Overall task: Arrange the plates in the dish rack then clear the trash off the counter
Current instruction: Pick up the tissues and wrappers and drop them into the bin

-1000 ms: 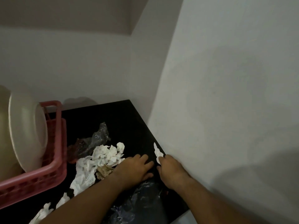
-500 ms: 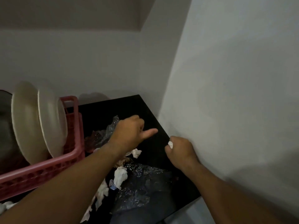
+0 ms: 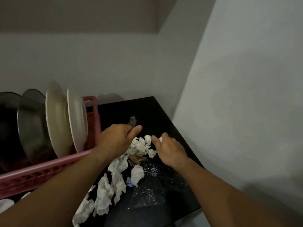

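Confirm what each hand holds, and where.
The left hand grips clear plastic wrapper by its near end; right hand pinches a small tissue scrap, mostly hidden.

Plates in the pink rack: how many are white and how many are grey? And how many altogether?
White plates: 2
Grey plates: 2
Total: 4 plates, all standing on edge in the pink rack. The leftmost grey one is cut off by the picture's edge.
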A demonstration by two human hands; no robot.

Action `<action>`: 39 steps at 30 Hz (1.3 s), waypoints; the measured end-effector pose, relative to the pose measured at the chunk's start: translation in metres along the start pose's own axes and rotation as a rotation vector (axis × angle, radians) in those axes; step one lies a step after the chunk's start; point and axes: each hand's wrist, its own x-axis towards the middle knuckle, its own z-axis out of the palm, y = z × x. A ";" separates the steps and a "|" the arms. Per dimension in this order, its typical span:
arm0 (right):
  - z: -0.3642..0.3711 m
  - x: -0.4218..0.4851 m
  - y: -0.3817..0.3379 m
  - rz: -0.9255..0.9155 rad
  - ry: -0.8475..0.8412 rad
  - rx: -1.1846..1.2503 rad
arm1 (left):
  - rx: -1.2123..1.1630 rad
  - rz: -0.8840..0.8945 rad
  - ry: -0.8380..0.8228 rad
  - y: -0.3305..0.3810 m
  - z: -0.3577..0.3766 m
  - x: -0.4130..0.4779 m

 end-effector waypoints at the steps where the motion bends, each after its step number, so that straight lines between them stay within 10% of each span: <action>1: 0.003 0.002 0.001 0.014 0.002 -0.019 | 0.003 -0.011 -0.018 -0.004 0.003 -0.002; 18: 0.027 0.012 0.004 -0.022 -0.222 -0.066 | -0.044 -0.031 -0.091 -0.010 0.012 -0.017; 39: -0.004 -0.074 -0.051 0.002 0.145 0.213 | -0.086 0.086 -0.089 0.000 -0.065 -0.072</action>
